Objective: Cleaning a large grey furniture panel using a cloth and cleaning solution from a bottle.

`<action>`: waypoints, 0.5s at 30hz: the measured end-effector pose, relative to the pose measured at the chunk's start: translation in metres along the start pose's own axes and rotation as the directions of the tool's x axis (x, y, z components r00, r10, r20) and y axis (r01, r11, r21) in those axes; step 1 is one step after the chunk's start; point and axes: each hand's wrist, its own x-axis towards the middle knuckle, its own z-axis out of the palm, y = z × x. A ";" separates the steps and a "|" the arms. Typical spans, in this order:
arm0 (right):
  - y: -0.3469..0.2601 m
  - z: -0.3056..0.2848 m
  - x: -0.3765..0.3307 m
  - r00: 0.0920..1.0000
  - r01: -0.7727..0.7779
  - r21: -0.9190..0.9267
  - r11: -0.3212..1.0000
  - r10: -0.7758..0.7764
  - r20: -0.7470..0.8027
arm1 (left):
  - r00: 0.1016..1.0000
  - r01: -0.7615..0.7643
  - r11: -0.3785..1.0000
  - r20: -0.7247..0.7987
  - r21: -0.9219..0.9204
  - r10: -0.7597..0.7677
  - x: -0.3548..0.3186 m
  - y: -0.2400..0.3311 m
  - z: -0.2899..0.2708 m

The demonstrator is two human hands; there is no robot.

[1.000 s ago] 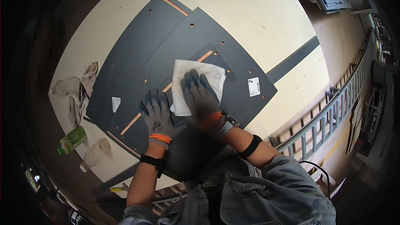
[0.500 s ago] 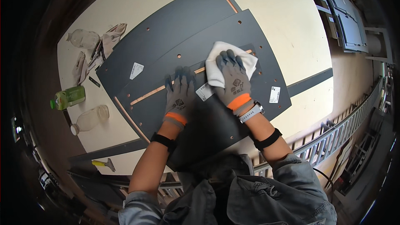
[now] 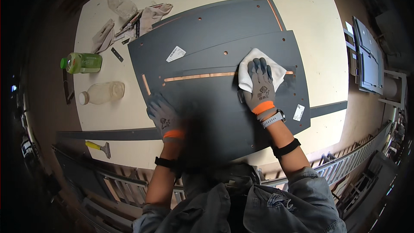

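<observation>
A dark grey panel [image 3: 207, 116] with small holes and an orange-brown groove [image 3: 202, 76] lies on top of a similar panel [image 3: 228, 15]. My right hand [image 3: 262, 82], in a grey work glove with an orange cuff, presses a folded white cloth [image 3: 246, 73] onto the top panel, over the groove's right part. At the panel's left edge, my left hand [image 3: 164, 114], gloved alike, rests with its fingers extended and nothing held. White labels stick to the panel, one at the upper left [image 3: 176, 54] and one at the right [image 3: 298, 112]. Dark blur hides the near part.
On the pale table [image 3: 319, 43], at the left, stand or lie a green bottle [image 3: 88, 62], two clear bottles, spare gloves [image 3: 103, 36] and a yellow-handled scraper [image 3: 98, 148]. A dark strip [image 3: 108, 135] runs along the near side. Metal racks [image 3: 345, 164] stand beyond the near edge.
My left hand has moved from beside the groove to the panel's left edge. My right hand keeps the cloth near the groove's right end. The view has turned and shifted.
</observation>
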 end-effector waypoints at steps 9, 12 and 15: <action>-0.177 0.007 0.036 0.949 0.306 0.244 0.920 -0.315 -0.005 | 0.958 -0.093 0.970 -0.245 0.223 0.148 0.010 -0.060 0.070; -0.139 0.001 0.029 0.940 0.328 0.284 0.901 -0.341 -0.001 | 0.982 0.001 0.974 -0.182 0.227 0.041 0.014 -0.066 0.080; -0.053 0.004 0.008 1.000 -0.014 0.138 0.990 0.018 -0.023 | 0.985 0.008 0.981 -0.172 0.196 0.027 0.004 -0.039 0.046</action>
